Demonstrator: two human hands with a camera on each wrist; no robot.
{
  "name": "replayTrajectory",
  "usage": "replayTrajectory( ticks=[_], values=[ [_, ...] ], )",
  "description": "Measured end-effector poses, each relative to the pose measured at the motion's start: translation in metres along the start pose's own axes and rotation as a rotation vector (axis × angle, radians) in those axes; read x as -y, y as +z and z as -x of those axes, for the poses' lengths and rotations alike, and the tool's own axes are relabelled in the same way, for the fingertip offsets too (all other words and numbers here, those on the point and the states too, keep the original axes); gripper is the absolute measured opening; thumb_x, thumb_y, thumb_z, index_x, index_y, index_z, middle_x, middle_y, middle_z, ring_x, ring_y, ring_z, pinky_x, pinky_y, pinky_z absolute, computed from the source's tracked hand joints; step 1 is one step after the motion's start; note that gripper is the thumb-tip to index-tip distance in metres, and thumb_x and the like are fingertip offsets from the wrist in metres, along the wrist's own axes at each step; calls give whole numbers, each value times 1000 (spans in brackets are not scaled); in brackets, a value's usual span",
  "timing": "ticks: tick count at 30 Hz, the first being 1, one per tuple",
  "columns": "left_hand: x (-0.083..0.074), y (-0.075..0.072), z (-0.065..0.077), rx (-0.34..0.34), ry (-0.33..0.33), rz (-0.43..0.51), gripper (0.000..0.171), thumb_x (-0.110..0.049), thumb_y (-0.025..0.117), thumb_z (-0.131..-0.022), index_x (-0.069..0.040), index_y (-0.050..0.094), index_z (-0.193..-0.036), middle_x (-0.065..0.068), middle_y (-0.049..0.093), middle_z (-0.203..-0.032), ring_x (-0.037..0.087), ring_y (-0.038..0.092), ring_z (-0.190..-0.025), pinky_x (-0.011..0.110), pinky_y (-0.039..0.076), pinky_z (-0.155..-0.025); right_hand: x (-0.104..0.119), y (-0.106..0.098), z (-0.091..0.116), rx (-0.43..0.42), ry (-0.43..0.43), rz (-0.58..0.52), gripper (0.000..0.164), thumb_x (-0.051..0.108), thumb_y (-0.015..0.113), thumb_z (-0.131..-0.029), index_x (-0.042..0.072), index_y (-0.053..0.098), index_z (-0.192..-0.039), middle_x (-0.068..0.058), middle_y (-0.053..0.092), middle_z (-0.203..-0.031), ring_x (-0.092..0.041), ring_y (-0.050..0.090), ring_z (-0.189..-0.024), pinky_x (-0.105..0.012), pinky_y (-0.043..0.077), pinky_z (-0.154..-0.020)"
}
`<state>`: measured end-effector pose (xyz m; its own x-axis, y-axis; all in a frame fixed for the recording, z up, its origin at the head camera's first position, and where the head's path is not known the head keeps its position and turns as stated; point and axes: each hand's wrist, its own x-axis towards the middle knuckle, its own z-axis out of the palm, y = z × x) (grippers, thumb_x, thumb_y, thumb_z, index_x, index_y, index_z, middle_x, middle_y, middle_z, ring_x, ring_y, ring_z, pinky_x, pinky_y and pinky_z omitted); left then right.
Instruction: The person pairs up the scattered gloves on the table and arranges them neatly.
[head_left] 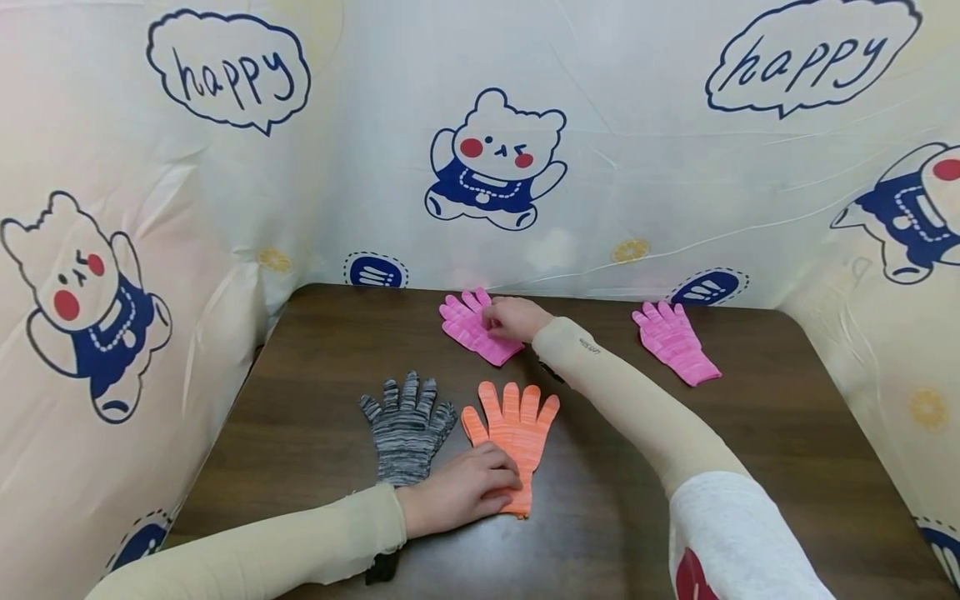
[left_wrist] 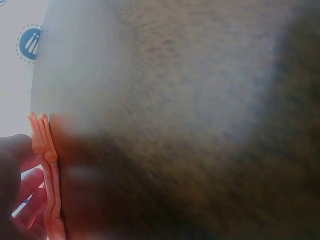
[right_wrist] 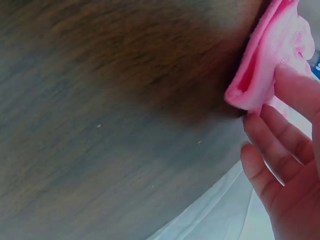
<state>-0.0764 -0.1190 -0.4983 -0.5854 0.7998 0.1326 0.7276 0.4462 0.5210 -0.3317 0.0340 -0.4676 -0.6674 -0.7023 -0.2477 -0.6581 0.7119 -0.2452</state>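
An orange knit glove [head_left: 517, 442] lies flat near the middle of the table, fingers pointing away. My left hand [head_left: 461, 490] rests on its lower part with loosely bent fingers; the left wrist view shows the orange cuff [left_wrist: 47, 165] edge-on beside my fingers. Left of it lies a grey-black striped glove [head_left: 405, 433], its cuff partly behind my left wrist. At the back, my right hand [head_left: 516, 318] is over a pink glove [head_left: 468, 329]. In the right wrist view, my thumb touches the pink glove near its open cuff [right_wrist: 250, 82], the other fingers spread loosely below.
Another pink glove [head_left: 675, 342] lies flat at the back right of the dark wooden table [head_left: 300, 367]. A pale printed sheet [head_left: 637, 167] with bear drawings hangs behind the table and along both sides.
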Motion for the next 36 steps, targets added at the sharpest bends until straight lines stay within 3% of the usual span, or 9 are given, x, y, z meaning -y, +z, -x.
replayTrajectory(
  ticks=[5, 18, 26, 36],
  values=[
    [-1, 0, 0, -5, 1, -8, 17, -23, 67, -103, -19, 74, -118, -6, 65, -120, 10, 57, -113, 25, 48, -99, 5, -1, -1, -12, 7, 36, 10, 16, 71, -100, 12, 75, -108, -5, 66, -100, -21, 58, -90, -31, 52, -86],
    [-2, -1, 1, -11, 2, -8, 17, -22, 68, -103, -19, 75, -118, -6, 65, -120, 10, 57, -113, 25, 48, -98, -4, 2, -5, 37, 27, 72, 9, 15, 67, -101, 11, 71, -94, -2, 61, -84, -18, 56, -77, -29, 47, -72],
    [-2, 0, 1, -11, -6, -12, 16, -23, 68, -103, -20, 75, -118, -6, 65, -121, 10, 57, -113, 25, 49, -99, -9, -5, 12, 3, 18, 17, 6, 17, 68, -99, 14, 66, -94, -2, 59, -85, -17, 56, -78, -27, 47, -68],
    [-4, 0, 1, -24, -11, -20, 15, -23, 68, -103, -21, 75, -117, -7, 65, -119, 10, 57, -113, 25, 49, -98, -11, -14, 44, -98, -1, 51, 7, 17, 67, -97, 13, 64, -91, -3, 58, -84, -19, 55, -78, -31, 47, -70]
  ],
)
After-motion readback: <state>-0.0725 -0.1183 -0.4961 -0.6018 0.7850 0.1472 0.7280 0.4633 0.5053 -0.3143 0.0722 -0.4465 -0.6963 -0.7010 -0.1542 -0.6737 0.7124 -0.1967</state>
